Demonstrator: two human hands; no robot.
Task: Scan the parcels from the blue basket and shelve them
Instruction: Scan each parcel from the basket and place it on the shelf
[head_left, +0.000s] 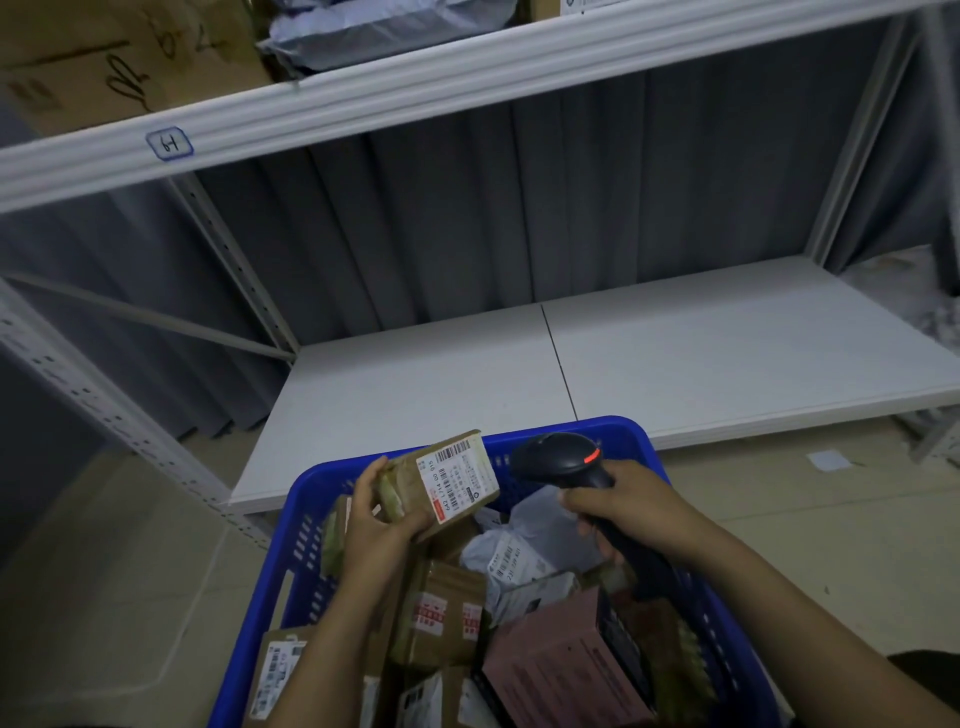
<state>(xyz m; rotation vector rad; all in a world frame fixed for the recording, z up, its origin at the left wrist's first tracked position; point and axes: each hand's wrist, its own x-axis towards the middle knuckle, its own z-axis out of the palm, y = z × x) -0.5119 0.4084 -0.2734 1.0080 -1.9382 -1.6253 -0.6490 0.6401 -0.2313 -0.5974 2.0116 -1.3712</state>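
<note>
Parcels crowd the blue slotted plastic basket at the person's feet: a flat pink carton, a taped brown box, a white poly bag and more besides. Above them, the left hand grips 1 small brown cardboard parcel with a white barcode label by its left end, label turned up and toward the right. The right hand is wrapped around the handle of a black handheld scanner, whose head sits just beside the parcel with a red light showing on top.

Beyond the basket lies the low white shelf board with a grey curtain behind it. Higher up, a white shelf beam carries a hand-written tag that may read 61, with a large brown carton and a grey mailer bag on top.

Risks from here: the label is tilted, so the beam could glance off it or catch a barcode in the basket below, logging the wrong parcel. Held at 1 end only, the parcel could also slip back into the pile.
</note>
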